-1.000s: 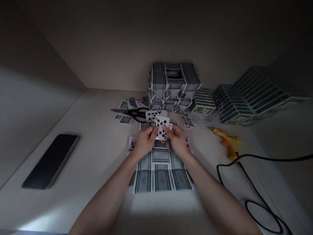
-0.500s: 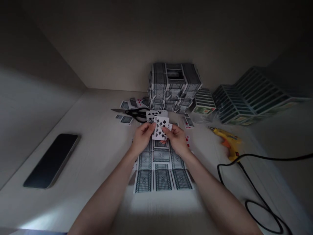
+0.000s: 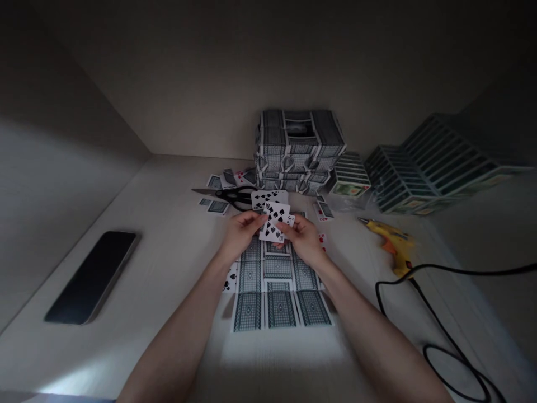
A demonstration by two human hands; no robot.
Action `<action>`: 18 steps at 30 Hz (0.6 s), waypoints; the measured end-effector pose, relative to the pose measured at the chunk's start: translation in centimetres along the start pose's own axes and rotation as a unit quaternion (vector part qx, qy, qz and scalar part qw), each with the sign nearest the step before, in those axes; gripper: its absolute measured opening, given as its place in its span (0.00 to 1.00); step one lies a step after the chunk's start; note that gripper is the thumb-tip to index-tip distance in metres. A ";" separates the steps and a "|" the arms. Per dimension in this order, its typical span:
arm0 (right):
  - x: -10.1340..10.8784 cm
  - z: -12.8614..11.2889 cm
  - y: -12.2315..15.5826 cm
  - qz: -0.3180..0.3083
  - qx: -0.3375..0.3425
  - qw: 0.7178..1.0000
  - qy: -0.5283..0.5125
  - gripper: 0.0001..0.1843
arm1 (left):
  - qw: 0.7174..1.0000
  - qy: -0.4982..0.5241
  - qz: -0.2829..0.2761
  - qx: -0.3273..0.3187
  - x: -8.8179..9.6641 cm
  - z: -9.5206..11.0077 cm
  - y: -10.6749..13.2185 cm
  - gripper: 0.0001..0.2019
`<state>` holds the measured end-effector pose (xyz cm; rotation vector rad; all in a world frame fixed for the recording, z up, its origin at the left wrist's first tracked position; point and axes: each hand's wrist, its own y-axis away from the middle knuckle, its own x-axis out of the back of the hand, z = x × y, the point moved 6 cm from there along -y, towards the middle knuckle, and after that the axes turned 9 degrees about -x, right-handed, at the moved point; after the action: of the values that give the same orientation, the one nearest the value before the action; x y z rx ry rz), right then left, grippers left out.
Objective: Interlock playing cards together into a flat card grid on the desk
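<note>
Between my hands a ten of spades playing card [image 3: 275,223] faces up, held above the table. My left hand [image 3: 241,232] pinches its left edge with thumb and fingers. With its thumb on the card's face, my right hand [image 3: 302,235] grips the right side; a jack card [image 3: 291,219] peeks out behind it there. Just beyond, a nine of spades [image 3: 268,196] lies face up. Below my hands spread several patterned, face-down cards [image 3: 281,309] in joined rows, partly covered by my hands and forearms.
Behind stands a box built of cards [image 3: 300,145]. Black scissors [image 3: 235,196] and cut card pieces [image 3: 218,207] lie left of it. A phone [image 3: 92,277] rests at left. At right are a yellow glue gun [image 3: 390,240], its black cable [image 3: 444,330] and stacked card packs [image 3: 403,179].
The ten of spades has tilted slightly and shifted a little lower, still between both hands. My left hand has drawn slightly left. The view has shifted a little.
</note>
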<state>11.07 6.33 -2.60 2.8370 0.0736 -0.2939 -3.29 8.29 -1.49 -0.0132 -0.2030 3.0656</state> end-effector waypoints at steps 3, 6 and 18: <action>0.0 0.1 0.0 -0.001 -0.009 1.000 -0.002 0.19 | 1.000 -0.011 0.001 0.003 0.0 0.0 0.0 0.16; 0.0 0.1 0.0 -0.005 -0.010 1.000 -0.005 0.20 | 1.000 -0.021 0.002 0.001 0.0 0.0 0.0 0.16; -0.1 0.4 0.0 -0.018 -0.029 0.999 0.006 0.18 | 0.998 -0.052 -0.008 -0.017 0.1 0.0 0.0 0.17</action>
<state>10.85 6.21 -2.92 2.7818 0.1334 -0.2775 -3.36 8.28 -1.45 0.1452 -0.2583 3.0489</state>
